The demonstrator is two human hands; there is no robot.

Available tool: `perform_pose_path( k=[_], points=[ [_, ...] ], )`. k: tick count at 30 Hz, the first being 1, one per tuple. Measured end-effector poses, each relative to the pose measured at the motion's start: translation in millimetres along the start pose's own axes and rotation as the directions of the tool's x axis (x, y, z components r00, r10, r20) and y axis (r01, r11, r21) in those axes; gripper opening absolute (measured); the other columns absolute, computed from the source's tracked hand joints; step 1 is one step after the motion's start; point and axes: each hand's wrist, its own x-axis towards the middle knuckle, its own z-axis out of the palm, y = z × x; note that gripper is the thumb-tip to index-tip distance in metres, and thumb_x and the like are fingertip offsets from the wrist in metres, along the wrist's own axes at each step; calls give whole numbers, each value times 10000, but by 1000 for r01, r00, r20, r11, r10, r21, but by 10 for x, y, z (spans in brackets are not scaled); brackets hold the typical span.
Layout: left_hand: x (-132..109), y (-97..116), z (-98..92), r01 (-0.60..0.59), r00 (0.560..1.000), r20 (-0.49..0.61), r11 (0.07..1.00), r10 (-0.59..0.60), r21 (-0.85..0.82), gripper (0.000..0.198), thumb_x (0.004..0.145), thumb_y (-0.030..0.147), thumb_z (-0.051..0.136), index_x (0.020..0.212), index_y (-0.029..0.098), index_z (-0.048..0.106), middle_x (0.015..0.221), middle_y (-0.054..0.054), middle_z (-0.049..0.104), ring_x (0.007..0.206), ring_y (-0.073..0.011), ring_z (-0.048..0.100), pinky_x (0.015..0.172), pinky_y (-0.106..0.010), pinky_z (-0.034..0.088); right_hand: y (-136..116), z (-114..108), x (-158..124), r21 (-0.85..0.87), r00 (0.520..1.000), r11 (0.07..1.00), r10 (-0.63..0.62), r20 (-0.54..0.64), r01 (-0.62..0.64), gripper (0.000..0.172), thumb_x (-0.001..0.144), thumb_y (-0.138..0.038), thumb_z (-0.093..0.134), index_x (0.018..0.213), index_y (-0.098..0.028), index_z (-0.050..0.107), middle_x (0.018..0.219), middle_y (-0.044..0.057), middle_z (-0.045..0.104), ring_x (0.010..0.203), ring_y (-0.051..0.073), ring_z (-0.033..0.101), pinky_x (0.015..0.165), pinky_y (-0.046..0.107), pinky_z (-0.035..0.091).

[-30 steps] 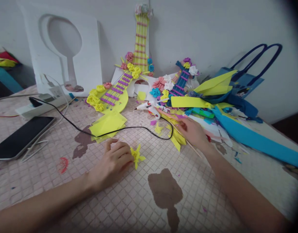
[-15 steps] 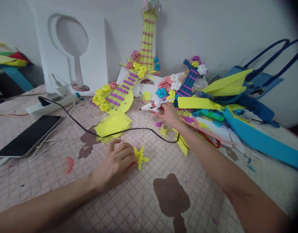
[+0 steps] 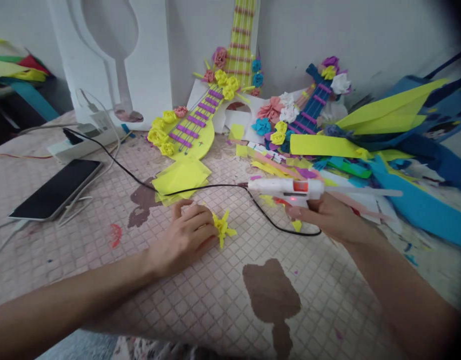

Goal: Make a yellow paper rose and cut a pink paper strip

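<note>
My right hand (image 3: 330,217) grips a white hot glue gun (image 3: 270,187) by its handle, above the table. The nozzle points left, a small red light glows on its body, and a clear glue stick (image 3: 369,191) sticks out at the back. My left hand (image 3: 191,232) rests on the table with its fingers curled at a yellow crepe paper flower (image 3: 223,229), whose pointed ends stick out to the right. Part of the flower is hidden behind the fingers. Just beyond the left hand lies a stack of yellow paper squares (image 3: 181,177).
The gun's black cord (image 3: 121,172) runs across the table to a power strip (image 3: 71,145). A phone (image 3: 56,190) lies at left. Decorated paper guitars (image 3: 196,127) lean at the wall beside a white cut-out board (image 3: 153,60). Paper strips and scraps (image 3: 395,180) crowd the right.
My right hand has brought the glue gun toward me and to the right, away from the guitars. The left hand stays at the flower. The view has tilted down slightly.
</note>
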Motion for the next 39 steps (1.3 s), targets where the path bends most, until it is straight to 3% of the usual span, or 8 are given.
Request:
perform_pose_path(
  k=[4, 8, 12, 17, 23, 34, 39],
  points=[
    [-4, -7, 14, -10, 1000, 5, 1000, 10, 11, 111, 904, 226, 518, 840, 226, 609, 854, 17, 650, 938, -177, 554, 964, -430, 232, 107, -14, -221, -155, 1000, 988, -11, 11, 13, 252, 789, -451, 612, 923, -248, 676, 841, 16, 693, 783, 238, 649, 644, 345, 546],
    [-12, -6, 41, -17, 1000, -14, 1000, 17, 6, 79, 892, 208, 541, 846, 226, 603, 849, 20, 651, 927, -165, 555, 979, -430, 222, -19, 74, -318, -283, 991, 953, -87, 98, 111, 213, 804, -419, 599, 923, -261, 679, 833, 5, 702, 767, 215, 658, 638, 308, 550],
    [-16, -8, 58, -17, 1000, -12, 1000, 17, -1, 74, 884, 186, 548, 856, 230, 600, 851, 22, 647, 926, -155, 554, 984, -427, 215, -115, 165, -338, -294, 978, 944, -99, 184, 151, 155, 844, -364, 568, 918, -271, 667, 767, -15, 692, 683, 162, 645, 579, 252, 528],
    [-23, -17, 74, -33, 999, -16, 999, 33, 6, 70, 884, 191, 548, 890, 232, 604, 884, 10, 642, 941, -161, 550, 977, -424, 228, -148, 181, -320, -303, 982, 942, -99, 164, 145, 170, 832, -398, 583, 906, -257, 643, 821, 0, 691, 712, 170, 639, 557, 254, 506],
    [-25, -9, 72, -49, 999, -15, 999, 49, 2, 82, 876, 170, 555, 863, 235, 603, 889, 19, 640, 954, -151, 540, 984, -421, 215, -261, 198, -296, -214, 970, 966, -99, 223, 148, 189, 854, -416, 553, 941, -268, 633, 815, -9, 667, 714, 155, 621, 580, 255, 489],
    [-29, -17, 90, -45, 998, -42, 999, 46, 14, 51, 878, 199, 568, 844, 223, 597, 857, 17, 640, 947, -155, 549, 987, -428, 220, -262, 246, -310, -303, 966, 932, -131, 224, 197, 214, 874, -426, 521, 951, -257, 626, 898, 14, 672, 801, 168, 633, 638, 273, 501],
    [-18, -5, 67, -30, 1000, -5, 999, 30, 11, 53, 883, 198, 558, 855, 222, 597, 867, 13, 641, 948, -159, 554, 990, -431, 221, -295, 263, -293, -319, 961, 928, -114, 252, 194, 203, 868, -419, 523, 920, -250, 623, 838, 13, 656, 742, 164, 623, 593, 269, 482]
  ],
)
